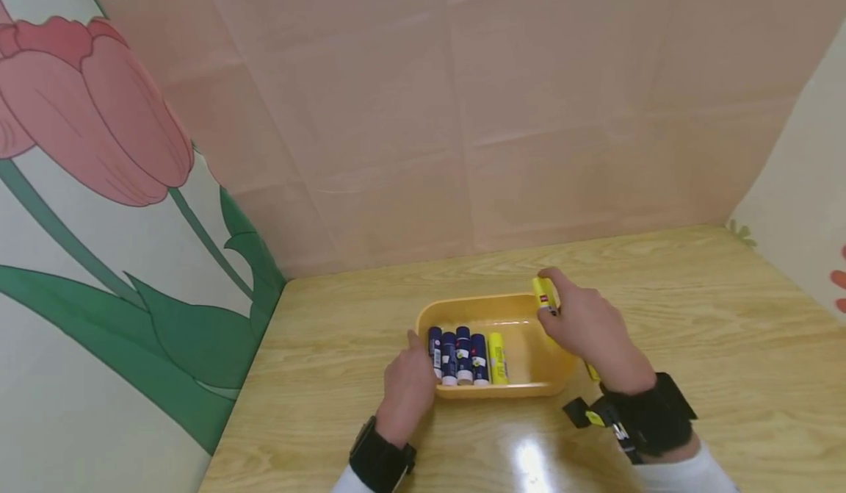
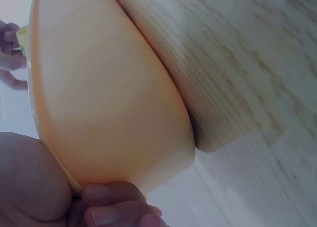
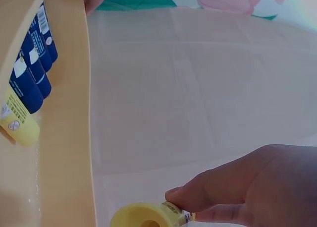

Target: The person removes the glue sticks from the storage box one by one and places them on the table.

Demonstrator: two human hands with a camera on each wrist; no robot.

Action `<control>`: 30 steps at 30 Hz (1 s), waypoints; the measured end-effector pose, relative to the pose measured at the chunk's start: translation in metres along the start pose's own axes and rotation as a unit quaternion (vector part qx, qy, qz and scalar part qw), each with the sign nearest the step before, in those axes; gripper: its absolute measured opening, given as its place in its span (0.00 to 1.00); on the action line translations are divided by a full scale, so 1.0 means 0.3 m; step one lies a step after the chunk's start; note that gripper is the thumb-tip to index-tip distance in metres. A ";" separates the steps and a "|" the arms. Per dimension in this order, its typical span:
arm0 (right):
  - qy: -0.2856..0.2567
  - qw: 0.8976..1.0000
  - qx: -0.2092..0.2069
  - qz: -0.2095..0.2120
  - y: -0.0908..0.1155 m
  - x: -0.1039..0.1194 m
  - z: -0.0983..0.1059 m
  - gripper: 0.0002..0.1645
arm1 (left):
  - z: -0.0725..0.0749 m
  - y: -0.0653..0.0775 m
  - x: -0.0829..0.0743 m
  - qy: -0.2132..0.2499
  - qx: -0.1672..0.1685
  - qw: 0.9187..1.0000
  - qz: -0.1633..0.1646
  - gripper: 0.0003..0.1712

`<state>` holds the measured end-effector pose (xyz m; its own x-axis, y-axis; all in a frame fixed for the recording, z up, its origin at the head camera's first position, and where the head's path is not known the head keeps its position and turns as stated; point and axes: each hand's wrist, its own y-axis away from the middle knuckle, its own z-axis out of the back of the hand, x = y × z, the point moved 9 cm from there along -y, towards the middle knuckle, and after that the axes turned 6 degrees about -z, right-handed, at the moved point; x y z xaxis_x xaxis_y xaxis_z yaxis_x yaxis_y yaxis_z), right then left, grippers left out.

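Observation:
A yellow plastic bin [image 1: 499, 390] stands on the table, and my left hand [image 1: 410, 379] grips its left end at the rim, fingers curled against the outer wall [image 2: 114, 98]. Inside lie several navy glue sticks [image 1: 463, 353] side by side, with a yellow glue stick [image 1: 498, 358] at the right of the row. My right hand [image 1: 588, 324] pinches another yellow glue stick [image 1: 544, 294] between thumb and fingers, over the bin's far right corner. Its hollow yellow end [image 3: 141, 217] faces the camera in the right wrist view.
A further yellow object [image 1: 592, 372] shows on the table right of the bin, mostly hidden by my right wrist. The wood-grain table [image 1: 317, 375] meets a pink-covered wall [image 1: 463, 111] behind and a tulip-painted panel [image 1: 106, 111] at left.

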<state>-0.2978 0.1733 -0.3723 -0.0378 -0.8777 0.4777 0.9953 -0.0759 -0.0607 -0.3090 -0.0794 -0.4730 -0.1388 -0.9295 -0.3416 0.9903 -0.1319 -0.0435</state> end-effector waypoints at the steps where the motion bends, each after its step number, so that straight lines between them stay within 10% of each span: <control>1: 0.000 1.000 0.000 0.002 0.000 -0.003 0.004 0.35 | 0.001 0.001 0.000 -0.001 0.000 1.000 -0.001 0.35; 30: -0.005 0.996 0.065 -0.054 -0.013 -0.123 0.045 0.39 | 0.000 0.004 0.002 -0.004 0.013 1.000 0.010 0.34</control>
<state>-0.2990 0.2125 -0.3779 -0.1460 -0.8629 0.4839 0.9885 -0.1081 0.1055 -0.3081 -0.0802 -0.4733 -0.1190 -0.9345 -0.3354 0.9925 -0.1219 -0.0124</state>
